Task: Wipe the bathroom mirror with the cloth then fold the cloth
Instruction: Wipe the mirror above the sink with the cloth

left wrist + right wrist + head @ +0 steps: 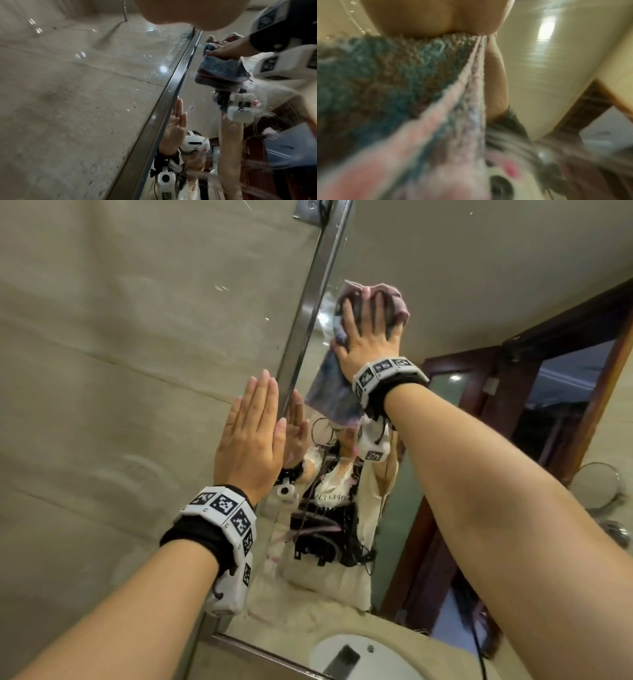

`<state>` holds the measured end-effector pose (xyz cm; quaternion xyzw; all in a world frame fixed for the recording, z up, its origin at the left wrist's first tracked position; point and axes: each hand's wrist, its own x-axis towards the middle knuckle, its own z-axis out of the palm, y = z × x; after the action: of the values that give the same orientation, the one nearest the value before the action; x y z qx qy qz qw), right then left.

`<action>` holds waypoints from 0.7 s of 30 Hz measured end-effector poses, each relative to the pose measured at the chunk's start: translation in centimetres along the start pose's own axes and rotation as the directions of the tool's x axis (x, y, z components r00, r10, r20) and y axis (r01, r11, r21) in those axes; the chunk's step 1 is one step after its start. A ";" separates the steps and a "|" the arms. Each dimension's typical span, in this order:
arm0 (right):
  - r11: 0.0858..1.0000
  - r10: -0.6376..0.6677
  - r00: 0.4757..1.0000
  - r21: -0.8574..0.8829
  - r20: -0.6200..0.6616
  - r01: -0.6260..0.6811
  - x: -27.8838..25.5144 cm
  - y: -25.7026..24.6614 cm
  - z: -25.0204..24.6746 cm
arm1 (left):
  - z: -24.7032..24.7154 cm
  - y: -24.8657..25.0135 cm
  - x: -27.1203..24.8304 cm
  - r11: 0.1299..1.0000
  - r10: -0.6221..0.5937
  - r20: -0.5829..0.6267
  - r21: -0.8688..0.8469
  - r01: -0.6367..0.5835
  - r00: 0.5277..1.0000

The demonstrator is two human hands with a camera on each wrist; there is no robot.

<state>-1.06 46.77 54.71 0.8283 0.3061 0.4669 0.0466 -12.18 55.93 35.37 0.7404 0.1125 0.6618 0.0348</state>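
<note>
The bathroom mirror (445,285) has a steel frame (308,313) down its left side. My right hand (371,326) presses a blue-grey and pink cloth (334,395) against the upper glass, fingers spread and dug into the bunched top, the rest hanging below the wrist. My left hand (250,433) lies flat, fingers straight and together, on the wall tile just left of the frame. In the left wrist view the cloth (221,70) hangs under the right hand (223,50), beside the frame (163,108). The right wrist view is filled by the blurred cloth (385,81) under the palm (428,17).
Beige tiled wall (120,371) lies left of the mirror. The glass reflects me, a dark wooden door frame (513,405) and a white basin (359,659) low down. A small round mirror (597,484) shows at the right edge.
</note>
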 end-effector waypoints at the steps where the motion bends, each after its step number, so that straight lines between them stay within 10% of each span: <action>1: 0.999 -0.041 0.999 -0.031 0.001 0.041 0.6 -0.8 0.0 | 0.0 0.0 0.0 1.000 0.001 0.004 0.000 -0.001 1.000; 15: 0.861 -0.419 0.898 -0.255 0.135 0.441 -6.8 -1.9 4.9 | -0.5 0.5 -0.1 0.999 -0.034 0.070 -0.025 0.035 0.997; 21: 0.974 -0.172 0.983 -0.141 0.059 0.179 -2.4 2.4 0.9 | -0.5 0.4 0.0 0.999 -0.033 0.083 -0.001 0.033 0.996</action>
<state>-0.15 43.65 53.28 0.8030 0.3421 0.4627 0.1551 -12.67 55.48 35.47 0.7653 0.1223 0.6298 0.0512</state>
